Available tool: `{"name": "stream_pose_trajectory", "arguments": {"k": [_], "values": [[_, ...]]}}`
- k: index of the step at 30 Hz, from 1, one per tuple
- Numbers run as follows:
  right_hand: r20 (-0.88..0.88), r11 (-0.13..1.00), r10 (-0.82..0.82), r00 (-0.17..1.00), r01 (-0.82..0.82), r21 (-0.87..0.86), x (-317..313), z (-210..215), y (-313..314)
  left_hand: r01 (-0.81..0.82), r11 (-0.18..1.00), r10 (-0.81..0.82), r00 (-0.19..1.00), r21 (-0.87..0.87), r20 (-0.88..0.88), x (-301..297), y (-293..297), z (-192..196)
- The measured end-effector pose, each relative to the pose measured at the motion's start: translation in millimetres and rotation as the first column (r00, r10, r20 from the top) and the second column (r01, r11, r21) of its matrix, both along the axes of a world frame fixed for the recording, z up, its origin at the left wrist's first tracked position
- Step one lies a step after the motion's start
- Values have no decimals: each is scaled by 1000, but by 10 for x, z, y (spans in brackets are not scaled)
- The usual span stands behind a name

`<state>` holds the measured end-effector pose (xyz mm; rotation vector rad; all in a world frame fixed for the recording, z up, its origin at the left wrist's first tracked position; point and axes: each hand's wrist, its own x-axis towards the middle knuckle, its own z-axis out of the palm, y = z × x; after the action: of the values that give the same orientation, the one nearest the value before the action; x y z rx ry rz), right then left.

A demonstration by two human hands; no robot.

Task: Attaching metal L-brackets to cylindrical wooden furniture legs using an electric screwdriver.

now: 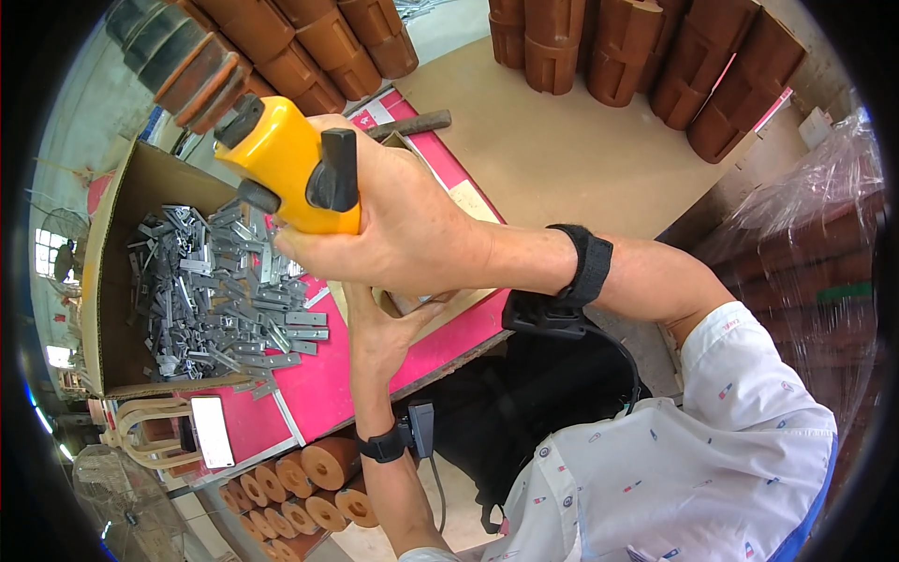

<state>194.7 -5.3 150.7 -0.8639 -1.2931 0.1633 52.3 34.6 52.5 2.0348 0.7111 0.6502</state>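
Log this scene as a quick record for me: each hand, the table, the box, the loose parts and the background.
Right hand: closed around a yellow hand tool with black fittings
Left hand: below the right; partly hidden, grip unclear
Table: bright pink flat tabletop
Box: open brown cardboard box, at the left
Parts: heap of grey flat metal pieces, spilling from box onto table
Background: reddish-brown ribbed cylinders standing on a tan surface
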Motion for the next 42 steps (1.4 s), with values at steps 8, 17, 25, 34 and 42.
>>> {"name": "stream_pose_trajectory", "arguments": {"k": [8,17,25,34,42], "values": [[38,991,52,998,-47,-122,-31,26,-44,81,994,-80,997,-70,14,60,-38,119],[38,999,-36,999,35,28,-49,6,18,84,987,-77,995,-135,57,59,-24,76],[25,999,-7,1000,8,-36,-33,-56,-9,76,984,-72,997,-164,34,57,-24,113],[-106,992,113,988,-119,-47,-18,-89,33,56,993,-48,996,-102,78,18,4,-8],[-182,990,109,977,-124,-72,190,228,-271,200,952,-164,972,232,-166,69,24,425]]}}
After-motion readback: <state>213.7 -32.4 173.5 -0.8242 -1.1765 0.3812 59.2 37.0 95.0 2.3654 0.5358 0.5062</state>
